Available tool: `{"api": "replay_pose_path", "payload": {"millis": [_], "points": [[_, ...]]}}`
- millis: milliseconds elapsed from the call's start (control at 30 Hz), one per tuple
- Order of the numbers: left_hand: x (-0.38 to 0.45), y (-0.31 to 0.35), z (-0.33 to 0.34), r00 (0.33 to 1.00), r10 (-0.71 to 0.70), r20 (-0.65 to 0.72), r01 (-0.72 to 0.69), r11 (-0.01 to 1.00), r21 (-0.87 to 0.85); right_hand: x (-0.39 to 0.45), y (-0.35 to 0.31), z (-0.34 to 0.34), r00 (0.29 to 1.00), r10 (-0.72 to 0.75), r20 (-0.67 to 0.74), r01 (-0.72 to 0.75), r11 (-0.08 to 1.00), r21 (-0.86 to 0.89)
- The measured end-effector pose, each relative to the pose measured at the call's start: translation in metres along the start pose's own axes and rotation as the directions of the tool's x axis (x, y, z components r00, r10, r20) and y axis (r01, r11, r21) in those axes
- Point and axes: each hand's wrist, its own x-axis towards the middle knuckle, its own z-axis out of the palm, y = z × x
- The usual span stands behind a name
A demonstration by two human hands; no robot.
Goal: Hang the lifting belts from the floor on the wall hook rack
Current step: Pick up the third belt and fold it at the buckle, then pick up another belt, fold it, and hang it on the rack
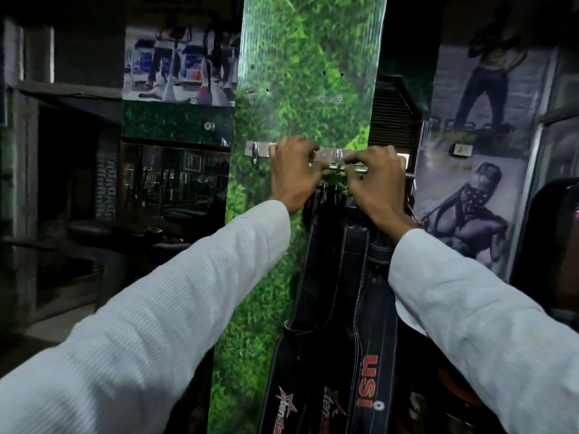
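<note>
A metal hook rack point(326, 155) is fixed across a green grass-patterned pillar point(300, 89). Both hands are raised to it. My left hand point(291, 173) and my right hand point(376, 183) each pinch one end of a silver belt buckle point(338, 166) held at a middle hook. Black leather lifting belts point(338, 308) with white stitching hang straight down below the hands; one shows a red "USI" mark, another a red star logo. The hands hide the tops of the belts, so I cannot tell whether the buckle sits on the hook.
A bare hook point(255, 151) is at the rack's left end. Gym posters point(178, 61) cover the walls on both sides. Dark benches and machines point(131, 236) stand to the left, and a dark padded shape point(551, 245) is at the right.
</note>
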Motion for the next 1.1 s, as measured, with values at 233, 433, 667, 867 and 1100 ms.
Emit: {"api": "replay_pose_path", "payload": {"millis": [233, 433, 667, 867, 1100], "points": [[-0.122, -0.016, -0.001, 0.998, -0.011, 0.063, 0.028, 0.959, -0.284, -0.121, -0.025, 0.014, 0.999, -0.048, -0.006, 0.049, 0.985, 0.166], [-0.305, -0.059, -0.014, 0.873, -0.286, 0.396, 0.385, 0.902, -0.196, -0.294, -0.044, 0.032, 0.941, 0.151, 0.303, -0.257, 0.900, 0.351], [-0.540, -0.089, -0.068, 0.334, -0.591, 0.734, 0.720, 0.663, 0.206, -0.510, -0.085, 0.038, 0.563, 0.244, 0.790, -0.597, 0.781, 0.184], [-0.718, -0.102, -0.142, -0.033, -0.679, 0.734, 0.702, 0.506, 0.500, -0.711, -0.115, 0.033, 0.113, 0.200, 0.973, -0.696, 0.715, -0.066], [-0.972, -0.100, -0.194, -0.367, -0.640, 0.675, 0.524, 0.457, 0.719, -0.954, -0.148, 0.012, -0.251, 0.199, 0.947, -0.645, 0.696, -0.317]]}}
